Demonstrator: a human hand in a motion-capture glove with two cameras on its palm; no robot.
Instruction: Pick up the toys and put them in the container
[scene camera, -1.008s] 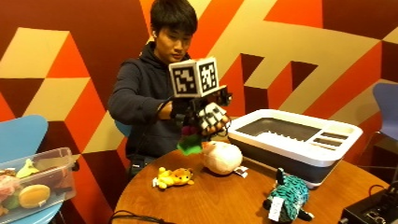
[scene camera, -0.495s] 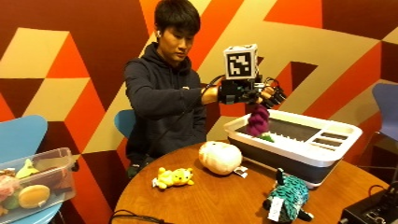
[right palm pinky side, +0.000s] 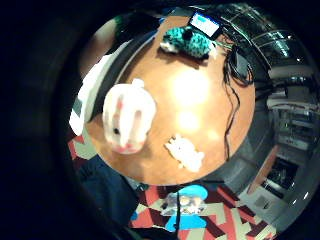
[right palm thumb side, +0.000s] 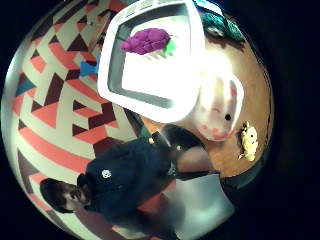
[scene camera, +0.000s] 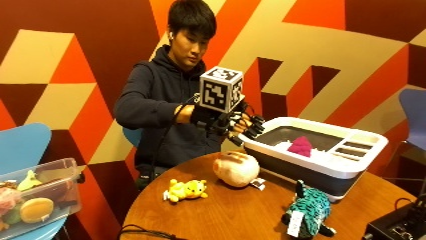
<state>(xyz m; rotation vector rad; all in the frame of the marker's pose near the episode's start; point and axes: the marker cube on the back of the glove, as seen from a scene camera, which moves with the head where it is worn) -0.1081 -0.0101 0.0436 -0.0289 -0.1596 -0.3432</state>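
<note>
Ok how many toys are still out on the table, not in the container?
3. The pink round toy sits beside the container, the yellow toy lies near the table's front edge, and the teal toy stands before the container. None looks hidden.

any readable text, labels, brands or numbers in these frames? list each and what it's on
No readable text in any view.
White tag on the teal plush toy: too small to read.
Small tag by the round pink plush: too small to read.
Lit screen at the table edge: blurred, unreadable.
White container, yellow plush: no markings visible.
</note>
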